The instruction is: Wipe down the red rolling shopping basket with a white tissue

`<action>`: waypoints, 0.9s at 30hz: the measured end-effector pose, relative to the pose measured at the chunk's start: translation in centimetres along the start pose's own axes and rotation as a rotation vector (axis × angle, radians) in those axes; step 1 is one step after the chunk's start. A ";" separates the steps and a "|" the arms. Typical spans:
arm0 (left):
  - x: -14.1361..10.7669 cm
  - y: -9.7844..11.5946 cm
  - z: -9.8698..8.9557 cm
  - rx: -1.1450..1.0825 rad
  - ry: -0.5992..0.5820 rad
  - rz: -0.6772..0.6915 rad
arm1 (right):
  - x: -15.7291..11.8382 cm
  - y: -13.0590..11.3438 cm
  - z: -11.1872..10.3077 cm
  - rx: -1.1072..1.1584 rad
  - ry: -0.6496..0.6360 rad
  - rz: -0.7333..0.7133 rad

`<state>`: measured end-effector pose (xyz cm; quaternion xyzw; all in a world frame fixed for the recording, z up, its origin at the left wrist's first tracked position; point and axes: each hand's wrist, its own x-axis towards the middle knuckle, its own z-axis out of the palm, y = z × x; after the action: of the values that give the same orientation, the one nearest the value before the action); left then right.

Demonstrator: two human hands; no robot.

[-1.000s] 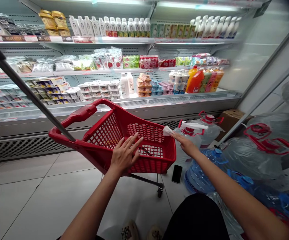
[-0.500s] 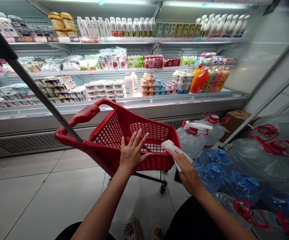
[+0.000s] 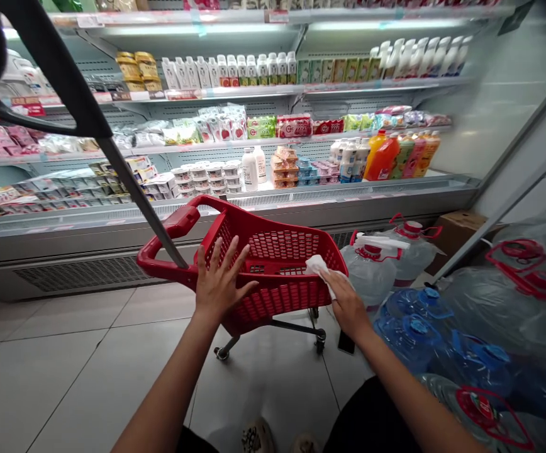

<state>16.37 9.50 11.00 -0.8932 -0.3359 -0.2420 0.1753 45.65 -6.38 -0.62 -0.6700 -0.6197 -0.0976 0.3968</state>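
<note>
A red plastic shopping cart point(image 3: 277, 306) on grey legs with casters stands in front of me, its basket open at the top. My right hand point(image 3: 346, 303) has a white cloth or wipe point(image 3: 317, 265) in its fingers, pressed on the rim at the cart's right end. Spread fingers show on my left hand point(image 3: 219, 283), which is over the near side toward the handle end; whether it touches the rim I cannot tell. The red handle point(image 3: 182, 221) lies to the left. A grey pole point(image 3: 134, 192) with a black top crosses in front of the handle.
Behind the cart runs a refrigerated shelf point(image 3: 235, 204) with bottles, tubs and packs. Large water jugs with red handles point(image 3: 372, 270) and blue bottles point(image 3: 414, 333) crowd the right. A dark flat object point(image 3: 346, 341) lies on the tiled floor point(image 3: 84, 371).
My left hand has moved left along the cart's near side, fingers still spread. The cloth in my right hand has shifted slightly onto the right-end rim. The cart appears farther right, as the view has changed.
</note>
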 end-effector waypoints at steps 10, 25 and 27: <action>-0.3 0.9 -1.3 -0.005 -0.071 -0.031 | 5.5 -12.3 6.6 0.275 -0.108 -0.167; -1.0 0.7 -1.3 0.029 -0.073 -0.014 | 1.9 -8.3 3.8 0.209 -0.063 -0.214; -1.0 1.0 -1.2 0.023 -0.071 -0.010 | 1.2 -6.6 3.0 0.172 -0.043 -0.175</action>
<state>16.01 7.71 11.28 -0.8975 -0.3493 -0.2071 0.1721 38.87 -4.13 0.83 -0.5786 -0.6904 -0.0639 0.4295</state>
